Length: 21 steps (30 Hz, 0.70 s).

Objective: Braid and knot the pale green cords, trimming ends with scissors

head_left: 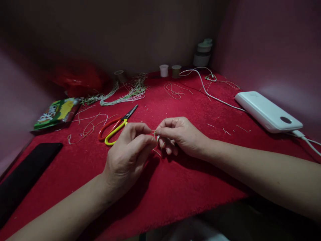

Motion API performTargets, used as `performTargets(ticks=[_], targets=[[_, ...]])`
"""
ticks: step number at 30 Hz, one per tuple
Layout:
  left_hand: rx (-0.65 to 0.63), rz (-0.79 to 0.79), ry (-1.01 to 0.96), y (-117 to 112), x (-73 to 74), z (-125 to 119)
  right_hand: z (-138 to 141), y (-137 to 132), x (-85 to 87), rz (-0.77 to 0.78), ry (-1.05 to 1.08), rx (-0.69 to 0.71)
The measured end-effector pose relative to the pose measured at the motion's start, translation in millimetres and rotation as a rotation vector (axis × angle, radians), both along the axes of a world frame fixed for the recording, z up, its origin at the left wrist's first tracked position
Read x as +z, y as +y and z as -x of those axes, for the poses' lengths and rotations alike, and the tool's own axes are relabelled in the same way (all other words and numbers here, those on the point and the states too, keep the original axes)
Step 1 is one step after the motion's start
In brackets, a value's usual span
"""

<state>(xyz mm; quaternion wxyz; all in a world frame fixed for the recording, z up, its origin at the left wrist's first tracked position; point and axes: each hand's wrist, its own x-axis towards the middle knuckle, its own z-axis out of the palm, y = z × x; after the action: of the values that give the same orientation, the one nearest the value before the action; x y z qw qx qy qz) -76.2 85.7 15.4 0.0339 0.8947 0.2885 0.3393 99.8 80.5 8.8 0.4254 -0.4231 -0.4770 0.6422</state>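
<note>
My left hand (130, 150) and my right hand (179, 135) meet over the middle of a red cloth-covered table (175, 187). Both pinch a small pale piece of thread or cord (157, 136) between thumb and fingertips; it is too small to make out clearly. Fingers of both hands are curled closed around it. Just left of my left hand lie scissors (116, 126) with one red and one yellow handle, blades pointing away.
A bundle of pale cords (127, 93) and loose thread loops (175, 89) lie farther back. A white power bank (267, 112) with cable sits right. A green snack packet (57, 112), a black flat object (25, 174), small spools (170, 71) and a red bag (77, 78) also show.
</note>
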Motion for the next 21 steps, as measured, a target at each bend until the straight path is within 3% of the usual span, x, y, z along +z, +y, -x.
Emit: performTargets(ticks=[21], targets=[[-0.025,0.011,0.024,0.6,0.4,-0.3,-0.1,0.8,-1.6,-0.002,0.013,0.018]])
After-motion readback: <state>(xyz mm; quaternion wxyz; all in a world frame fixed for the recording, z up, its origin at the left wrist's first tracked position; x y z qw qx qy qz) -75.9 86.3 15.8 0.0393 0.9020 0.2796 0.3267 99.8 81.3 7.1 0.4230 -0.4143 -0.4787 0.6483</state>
